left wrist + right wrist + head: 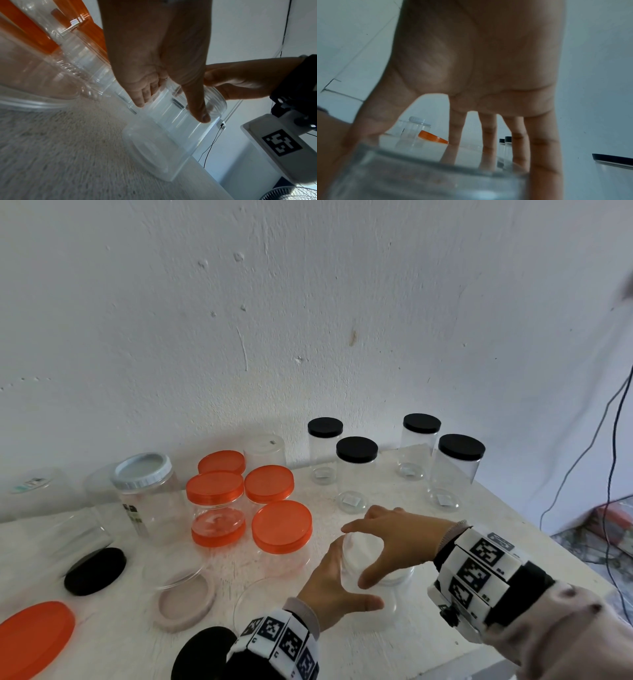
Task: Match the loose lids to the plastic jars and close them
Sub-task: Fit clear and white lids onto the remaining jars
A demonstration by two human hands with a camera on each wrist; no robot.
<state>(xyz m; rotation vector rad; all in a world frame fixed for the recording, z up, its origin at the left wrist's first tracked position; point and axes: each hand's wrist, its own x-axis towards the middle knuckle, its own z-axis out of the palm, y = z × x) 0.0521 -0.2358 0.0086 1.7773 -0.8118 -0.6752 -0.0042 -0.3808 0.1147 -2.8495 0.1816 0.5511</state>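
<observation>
Clear jar (pixel 373 573) stands upright, gripped by both hands.

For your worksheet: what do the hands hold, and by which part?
Both hold one clear jar: left hand around its side, right hand over its top.

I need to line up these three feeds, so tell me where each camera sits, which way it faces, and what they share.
Head: above, facing forward and down at the table; both hands on a clear jar.
Left wrist: low, looking along the left hand at the jar; right hand beyond.
Right wrist: under the right palm, looking past the fingers across the table.
Shared: all three show the clear jar.
</observation>
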